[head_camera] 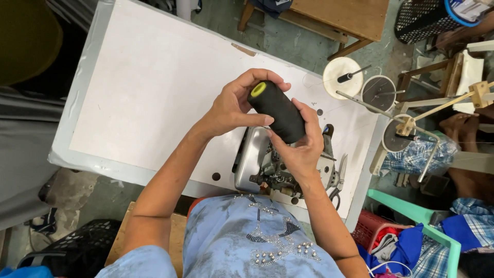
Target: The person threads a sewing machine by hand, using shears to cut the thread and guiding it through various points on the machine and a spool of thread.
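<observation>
Both my hands hold a black thread cone (278,110) with a yellow-green core end, above the white sewing table (144,87). My left hand (234,103) wraps the cone's upper end, fingers curled over the top. My right hand (301,144) cups the lower end from the right. Directly below the cone sits a grey metal overlock sewing machine (267,167), partly hidden by my right hand.
A thread stand with white round spool plates (343,77) and metal rods rises at the table's right edge. Small scissors (339,175) lie beside the machine. A wooden bench (334,18), black mesh baskets, a green plastic chair (437,231) and piled cloth surround the table.
</observation>
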